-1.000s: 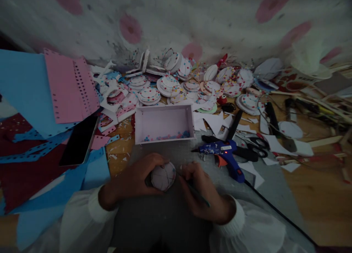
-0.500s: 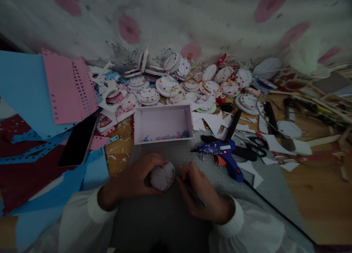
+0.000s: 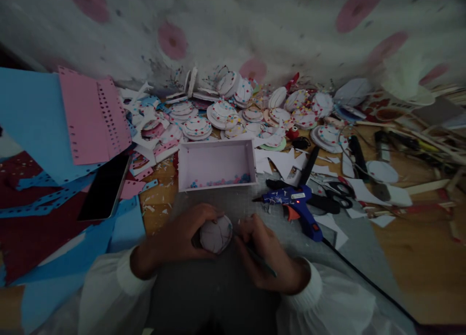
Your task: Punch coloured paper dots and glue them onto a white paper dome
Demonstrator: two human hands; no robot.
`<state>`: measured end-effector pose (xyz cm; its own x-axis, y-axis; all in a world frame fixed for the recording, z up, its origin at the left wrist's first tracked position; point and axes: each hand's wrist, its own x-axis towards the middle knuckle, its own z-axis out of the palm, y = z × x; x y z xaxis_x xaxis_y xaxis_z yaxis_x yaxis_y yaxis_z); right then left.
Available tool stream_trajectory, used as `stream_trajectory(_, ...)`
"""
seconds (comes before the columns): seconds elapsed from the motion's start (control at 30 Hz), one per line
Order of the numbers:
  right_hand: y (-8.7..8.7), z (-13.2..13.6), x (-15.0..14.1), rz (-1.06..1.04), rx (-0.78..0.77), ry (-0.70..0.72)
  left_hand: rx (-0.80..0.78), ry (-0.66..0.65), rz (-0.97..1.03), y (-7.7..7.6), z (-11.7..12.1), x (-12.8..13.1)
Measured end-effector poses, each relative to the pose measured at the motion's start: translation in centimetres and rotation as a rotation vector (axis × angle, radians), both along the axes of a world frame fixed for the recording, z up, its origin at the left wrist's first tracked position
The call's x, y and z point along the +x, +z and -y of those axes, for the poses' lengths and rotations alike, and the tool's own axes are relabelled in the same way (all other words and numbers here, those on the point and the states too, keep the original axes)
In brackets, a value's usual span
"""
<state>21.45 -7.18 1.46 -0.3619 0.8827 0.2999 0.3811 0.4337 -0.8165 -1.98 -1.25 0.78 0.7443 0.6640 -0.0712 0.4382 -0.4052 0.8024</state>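
Observation:
My left hand (image 3: 182,235) is wrapped round the side of a small round white disc (image 3: 216,235), whose top face carries thin dark lines and a small bluish spot near its upper right edge. To its right, my right hand (image 3: 264,252) pinches a thin dark pen-like tool (image 3: 262,263); its tip lies near the disc's right edge, and whether they touch I cannot tell. Beyond both hands stands a shallow white box (image 3: 218,162) with small blue and pink dots (image 3: 233,180) along its near inside edge.
A blue glue gun (image 3: 291,196) with a lit red light lies right of the box, its cord (image 3: 367,276) running to the lower right. Scissors (image 3: 340,192) lie beside it. A phone (image 3: 104,189) rests at left on coloured sheets. Several dotted white disc stacks (image 3: 222,112) line the back.
The disc has turned or tilted very slightly in my left hand. The rear end of the pen-like tool has shifted a little to the right and down.

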Motion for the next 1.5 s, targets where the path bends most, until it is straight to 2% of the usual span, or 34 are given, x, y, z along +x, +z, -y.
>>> stream_trajectory(0.23,0.3,0.0,0.0,0.013,0.060,-0.024,0.007,0.014,-0.026,0.5,0.1,0.1)
stream_trajectory(0.4,-0.2,0.1,0.1,0.044,0.016,-0.065,0.003,0.005,-0.022,0.5,0.2,0.0)
stream_trajectory(0.53,-0.5,0.1,0.0,0.005,0.051,-0.088,0.026,0.003,-0.021,0.5,0.2,0.0)
stream_trajectory(0.67,-0.3,0.1,-0.2,0.034,0.027,-0.072,0.022,0.001,-0.030,0.6,0.2,0.2)
stream_trajectory(0.8,0.8,0.1,-0.1,-0.026,0.185,-0.118,0.008,0.025,-0.020,0.6,0.1,0.2)
stream_trajectory(0.93,2.0,0.0,0.4,0.013,0.313,-0.112,-0.008,0.011,-0.035,0.9,0.2,0.3)
stream_trajectory(1.03,2.1,0.1,0.8,-0.079,0.305,-0.144,0.059,0.030,-0.054,1.1,0.4,0.3)
stream_trajectory(1.17,1.6,0.0,1.1,-0.255,0.248,-0.310,0.203,0.081,-0.035,1.0,0.4,0.3)
stream_trajectory(1.3,2.2,-1.3,1.7,-0.209,0.175,-0.425,0.208,0.155,-0.067,0.8,0.4,0.1)
stream_trajectory(1.4,3.6,-3.2,2.2,-0.138,0.141,-0.380,0.243,0.171,-0.106,0.8,0.6,0.0)
stream_trajectory(1.5,4.7,-5.3,2.2,-0.082,0.196,-0.310,0.271,0.179,-0.135,0.9,0.9,0.0)
